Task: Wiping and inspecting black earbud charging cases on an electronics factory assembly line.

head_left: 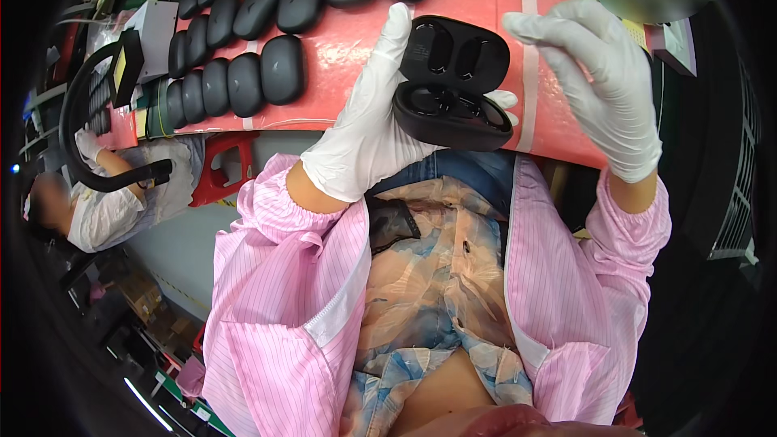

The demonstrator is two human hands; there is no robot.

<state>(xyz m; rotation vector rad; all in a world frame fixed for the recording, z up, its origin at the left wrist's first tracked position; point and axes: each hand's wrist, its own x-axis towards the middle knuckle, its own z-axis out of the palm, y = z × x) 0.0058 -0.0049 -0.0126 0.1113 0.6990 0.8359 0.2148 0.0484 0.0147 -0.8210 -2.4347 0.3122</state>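
Note:
My left hand (360, 133), in a white glove, supports a black earbud case (453, 125) from beneath and its left side. The case's lid stands up, with two long hollows inside it. Glossy dark shapes fill the lower half; whether they are earbuds or bare wells I cannot make out. To the right of the lid, my white-gloved right hand (603, 85) is raised over the table, apart from the case. Its thumb and forefinger come together in a pinch. Anything between those fingertips is hidden.
Several closed black cases (283, 69) stand in rows on the red table mat (340, 73), at the left and far side. A black curved arm (73, 129) and a grey box (154, 36) are at the left. Another person (146, 194) sits beyond, near a red stool (222, 170).

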